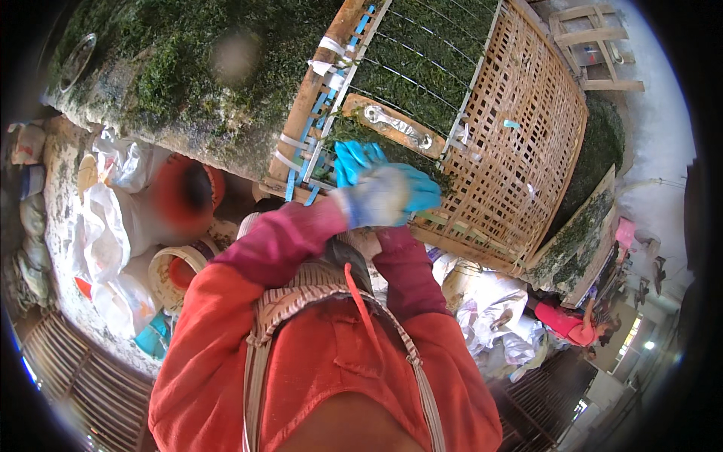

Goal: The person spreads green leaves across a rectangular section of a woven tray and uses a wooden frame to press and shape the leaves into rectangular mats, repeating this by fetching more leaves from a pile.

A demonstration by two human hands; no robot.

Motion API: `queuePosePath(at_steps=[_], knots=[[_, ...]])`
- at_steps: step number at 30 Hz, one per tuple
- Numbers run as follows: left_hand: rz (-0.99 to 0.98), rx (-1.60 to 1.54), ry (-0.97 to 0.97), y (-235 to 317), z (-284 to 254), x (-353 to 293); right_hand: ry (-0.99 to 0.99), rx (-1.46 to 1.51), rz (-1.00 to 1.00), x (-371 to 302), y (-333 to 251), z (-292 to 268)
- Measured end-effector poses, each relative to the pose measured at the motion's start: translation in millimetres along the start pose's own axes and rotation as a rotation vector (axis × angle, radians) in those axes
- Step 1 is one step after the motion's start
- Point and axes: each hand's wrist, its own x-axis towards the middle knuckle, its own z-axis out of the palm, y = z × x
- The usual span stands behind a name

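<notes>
My left hand (369, 200) and my right hand (420, 190), both in blue gloves, overlap at the near edge of a wire-strung frame (488, 56). The left glove looks whitish and smeared by motion. Some blue fingers reach toward the frame's left corner, but I cannot tell which hand they belong to, nor whether anything is held. Just beyond the gloves, a wooden board with a shiny metal handle (395, 124) lies on dark green, seaweed-like matter (414, 56) inside the frame.
A woven bamboo mat (527, 143) adjoins the frame on the right. More green matter (177, 68) covers the surface at left. Below stand a white bucket (169, 275), a red container (181, 194) and white plastic bags (105, 233). A person in red (568, 324) is at far right.
</notes>
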Motion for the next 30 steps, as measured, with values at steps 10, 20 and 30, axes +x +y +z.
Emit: queuePosePath(at_steps=[10,20,30], knots=[[-0.448,0.270,0.190,-17,-94,-71,0.074,-0.308,-0.272,66,-33,-5],[-0.497,-0.128,0.044,-62,-14,-111,0.128,-0.264,-0.188,28,-20,-65],[-0.519,0.132,-0.153,-61,-24,-115,0.115,0.146,-0.123,268,-126,141]])
